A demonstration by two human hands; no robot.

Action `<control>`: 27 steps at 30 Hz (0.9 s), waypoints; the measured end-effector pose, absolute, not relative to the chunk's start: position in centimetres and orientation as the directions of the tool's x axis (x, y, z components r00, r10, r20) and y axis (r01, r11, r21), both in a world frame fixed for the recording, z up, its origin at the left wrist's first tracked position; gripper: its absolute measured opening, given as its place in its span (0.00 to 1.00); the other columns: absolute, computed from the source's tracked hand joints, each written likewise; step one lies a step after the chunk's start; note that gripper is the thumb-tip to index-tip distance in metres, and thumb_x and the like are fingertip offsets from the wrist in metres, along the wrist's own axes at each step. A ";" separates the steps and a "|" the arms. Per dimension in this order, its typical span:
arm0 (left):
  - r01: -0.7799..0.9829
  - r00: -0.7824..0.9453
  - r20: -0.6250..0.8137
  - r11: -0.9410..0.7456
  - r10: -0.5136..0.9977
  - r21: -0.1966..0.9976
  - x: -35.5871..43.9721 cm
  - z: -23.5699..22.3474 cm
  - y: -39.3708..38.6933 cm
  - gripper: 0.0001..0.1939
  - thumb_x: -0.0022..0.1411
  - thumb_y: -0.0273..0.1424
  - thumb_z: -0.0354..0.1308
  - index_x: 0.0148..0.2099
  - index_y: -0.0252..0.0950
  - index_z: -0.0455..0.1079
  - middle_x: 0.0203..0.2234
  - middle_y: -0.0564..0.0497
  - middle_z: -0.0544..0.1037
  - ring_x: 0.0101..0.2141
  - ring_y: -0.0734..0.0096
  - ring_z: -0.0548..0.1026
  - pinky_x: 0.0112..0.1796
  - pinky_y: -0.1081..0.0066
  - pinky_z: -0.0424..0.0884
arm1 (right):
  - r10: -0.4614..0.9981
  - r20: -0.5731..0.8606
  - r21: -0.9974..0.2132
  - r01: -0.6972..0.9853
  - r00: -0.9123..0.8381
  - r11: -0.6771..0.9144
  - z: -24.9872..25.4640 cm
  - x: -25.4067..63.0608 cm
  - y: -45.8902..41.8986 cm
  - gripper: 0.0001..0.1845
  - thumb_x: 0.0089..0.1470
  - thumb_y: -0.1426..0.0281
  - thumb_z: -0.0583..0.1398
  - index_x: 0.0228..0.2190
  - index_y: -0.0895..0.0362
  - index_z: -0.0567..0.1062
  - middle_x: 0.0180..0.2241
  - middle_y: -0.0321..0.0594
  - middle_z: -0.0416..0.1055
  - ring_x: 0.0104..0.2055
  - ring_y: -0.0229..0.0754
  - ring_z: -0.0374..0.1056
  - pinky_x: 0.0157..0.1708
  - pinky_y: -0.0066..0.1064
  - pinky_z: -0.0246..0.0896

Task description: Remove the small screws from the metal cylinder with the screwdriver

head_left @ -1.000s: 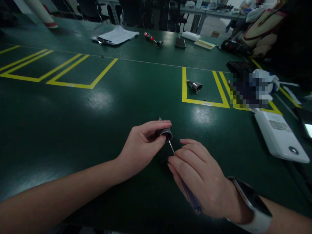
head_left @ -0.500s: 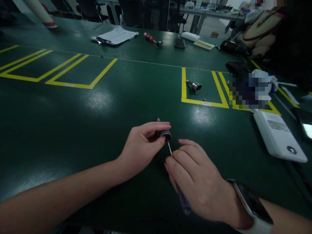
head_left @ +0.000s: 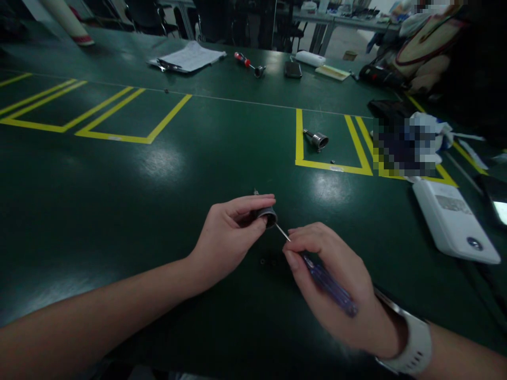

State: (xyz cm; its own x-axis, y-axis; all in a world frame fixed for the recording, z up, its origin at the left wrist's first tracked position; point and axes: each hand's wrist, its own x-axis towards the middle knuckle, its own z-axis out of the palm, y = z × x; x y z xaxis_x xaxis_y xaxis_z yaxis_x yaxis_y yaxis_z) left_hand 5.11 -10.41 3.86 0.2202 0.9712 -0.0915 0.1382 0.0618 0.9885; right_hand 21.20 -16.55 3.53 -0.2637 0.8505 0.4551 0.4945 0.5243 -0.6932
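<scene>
My left hand is wrapped round a dark metal cup-shaped part, its open mouth facing right and toward me. A thin stem of the part sticks out beyond my fingers. In my right hand is a screwdriver with a translucent purple handle, pinched near the front of the grip. Its thin shaft points up and left, with the tip at the rim of the cup; whether the tip touches anything inside cannot be seen. Small dark nuts lie on the table below my hands.
A similar metal cup part lies in a yellow-taped box with a small nut. At right is a white power bank. Farther back are a clipboard with papers, a red-handled screwdriver and a dark phone-like object.
My right hand has turned over and shifted right, tilting the screwdriver so its handle now lies further right and its shaft slants more. My left hand holds the cup part almost where it was.
</scene>
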 end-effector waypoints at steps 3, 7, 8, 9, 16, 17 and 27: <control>0.119 0.196 -0.081 0.058 0.977 0.991 5.0 3.7 -10.4 0.14 0.51 0.24 0.60 0.42 0.36 0.76 0.43 0.49 0.79 0.44 0.66 0.76 0.48 0.67 0.72 | 0.878 0.429 -0.783 0.399 -0.211 0.478 3.3 21.5 -16.6 0.10 0.53 0.80 0.56 0.37 0.58 0.71 0.33 0.42 0.72 0.38 0.42 0.69 0.37 0.36 0.67; 0.081 0.189 -0.083 0.069 0.978 0.994 4.9 3.6 -10.5 0.13 0.51 0.23 0.61 0.42 0.35 0.76 0.43 0.50 0.79 0.43 0.67 0.76 0.48 0.67 0.72 | 0.883 0.415 -0.810 0.351 -0.221 0.469 3.4 21.6 -16.5 0.11 0.52 0.79 0.57 0.38 0.59 0.72 0.34 0.44 0.72 0.39 0.43 0.69 0.37 0.37 0.67; 0.072 0.190 -0.090 0.077 0.978 0.994 4.9 3.6 -10.5 0.13 0.51 0.23 0.61 0.42 0.35 0.76 0.43 0.50 0.79 0.43 0.67 0.77 0.47 0.67 0.72 | 0.887 0.408 -0.817 0.347 -0.214 0.460 3.4 21.6 -16.4 0.10 0.53 0.78 0.57 0.38 0.59 0.73 0.34 0.44 0.73 0.38 0.43 0.69 0.36 0.36 0.67; 0.063 0.192 -0.096 0.085 0.977 0.994 4.9 3.6 -10.5 0.13 0.51 0.23 0.61 0.42 0.35 0.76 0.43 0.50 0.79 0.42 0.67 0.77 0.47 0.67 0.73 | 0.891 0.404 -0.822 0.346 -0.205 0.452 3.4 21.6 -16.4 0.10 0.53 0.78 0.56 0.38 0.59 0.73 0.34 0.44 0.73 0.38 0.43 0.69 0.36 0.36 0.67; 0.035 0.185 -0.120 0.115 0.975 0.993 4.8 3.6 -10.5 0.13 0.51 0.23 0.61 0.41 0.35 0.76 0.43 0.49 0.78 0.42 0.66 0.77 0.46 0.66 0.73 | 0.877 0.432 -0.806 0.346 -0.210 0.481 3.0 21.5 -16.6 0.14 0.54 0.81 0.55 0.41 0.58 0.73 0.37 0.43 0.73 0.42 0.43 0.69 0.41 0.38 0.65; 0.025 0.187 -0.121 0.118 0.975 0.993 4.8 3.6 -10.5 0.13 0.51 0.23 0.61 0.41 0.35 0.76 0.43 0.49 0.79 0.42 0.66 0.77 0.46 0.66 0.73 | 0.878 0.432 -0.810 0.339 -0.205 0.478 2.9 21.5 -16.7 0.14 0.54 0.81 0.55 0.41 0.58 0.72 0.37 0.43 0.72 0.42 0.43 0.69 0.41 0.38 0.64; -0.038 0.180 -0.129 0.137 0.975 0.990 4.8 3.6 -10.4 0.15 0.50 0.22 0.61 0.42 0.36 0.76 0.39 0.49 0.80 0.41 0.66 0.77 0.46 0.66 0.72 | 0.893 0.419 -0.849 0.276 -0.166 0.450 2.6 21.8 -16.8 0.12 0.55 0.80 0.54 0.39 0.60 0.73 0.38 0.44 0.72 0.42 0.42 0.68 0.42 0.38 0.64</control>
State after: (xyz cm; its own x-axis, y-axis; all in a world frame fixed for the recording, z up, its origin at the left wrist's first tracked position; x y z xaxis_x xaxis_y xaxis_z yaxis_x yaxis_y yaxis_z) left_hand 4.80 -10.44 3.57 0.1797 0.9753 -0.1287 -0.0375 0.1375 0.9898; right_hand 21.75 -16.77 2.59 -0.1660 0.8926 0.4193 0.2765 0.4502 -0.8490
